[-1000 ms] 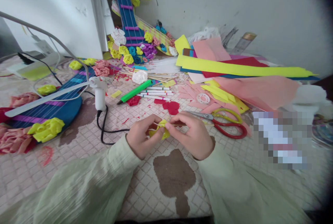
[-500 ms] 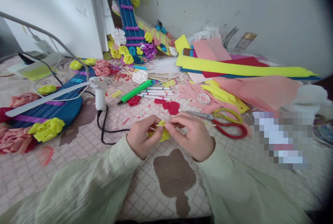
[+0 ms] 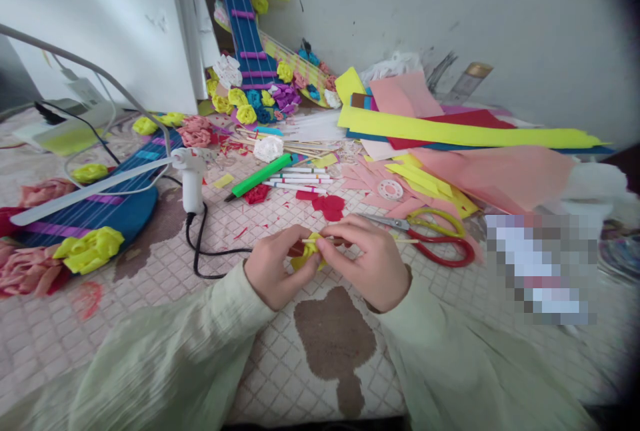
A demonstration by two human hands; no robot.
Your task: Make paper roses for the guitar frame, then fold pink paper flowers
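Both hands meet near the front edge of the quilted floor mat (image 3: 150, 324), the left hand (image 3: 273, 271) and right hand (image 3: 373, 264) each closed in a fingertip pinch on one small yellow paper flower (image 3: 309, 252) threaded on a thin wooden stick (image 3: 400, 241). The flower looks light, soft and easily crushed, best held at its base or by the stick. Beyond lie one pair of red-and-yellow scissors (image 3: 430, 234), one green marker (image 3: 260, 176) and one white glue gun (image 3: 190, 174).
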